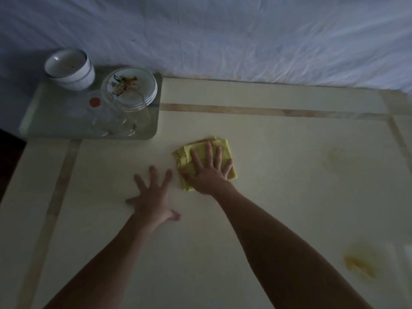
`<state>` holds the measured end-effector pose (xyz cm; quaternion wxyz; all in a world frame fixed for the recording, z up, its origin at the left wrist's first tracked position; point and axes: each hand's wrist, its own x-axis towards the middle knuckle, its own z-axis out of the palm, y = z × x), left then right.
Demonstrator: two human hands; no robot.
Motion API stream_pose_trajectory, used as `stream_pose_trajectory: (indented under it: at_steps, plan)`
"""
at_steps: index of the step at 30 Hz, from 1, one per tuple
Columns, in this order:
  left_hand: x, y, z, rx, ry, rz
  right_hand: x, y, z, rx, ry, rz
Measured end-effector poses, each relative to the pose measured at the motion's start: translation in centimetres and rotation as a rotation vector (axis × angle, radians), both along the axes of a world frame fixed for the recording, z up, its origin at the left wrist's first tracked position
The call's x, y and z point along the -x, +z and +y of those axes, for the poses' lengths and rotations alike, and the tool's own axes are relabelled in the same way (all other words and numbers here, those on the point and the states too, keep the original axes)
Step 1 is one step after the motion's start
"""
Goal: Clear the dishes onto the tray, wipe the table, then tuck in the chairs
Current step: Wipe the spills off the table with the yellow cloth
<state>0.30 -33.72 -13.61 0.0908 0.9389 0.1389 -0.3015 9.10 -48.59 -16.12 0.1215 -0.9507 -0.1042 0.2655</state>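
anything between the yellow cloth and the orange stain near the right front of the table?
Head view: nothing stands there. Between the yellow cloth under the right hand and the orange stain lies only bare table, crossed by the right forearm.

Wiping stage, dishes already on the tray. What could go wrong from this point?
1. The orange stain near the right edge and the fainter one lie away from the yellow cloth under the right hand; they may get missed.
2. A leftward sweep might bump the tray with its glasses.
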Motion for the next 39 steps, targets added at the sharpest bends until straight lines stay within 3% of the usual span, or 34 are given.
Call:
stream_pose_trajectory:
  at_steps: [5,14,26,39]
  plan:
    - [-0.1,-0.1,0.1,0.032,-0.002,-0.011,0.4,-0.8,0.3,0.012,-0.005,-0.019]
    - [10.6,0.3,-1.3,-0.014,-0.329,0.001,16.1,-0.5,-4.8,0.047,0.02,-0.007]
    - [16.0,2.0,-6.5,0.099,-0.4,0.04,32.2,1.9,-13.7,0.119,-0.16,0.089]
    - [16.5,1.6,-23.2,0.101,-0.695,0.044,33.1,1.8,-24.8,0.004,-0.56,0.134]
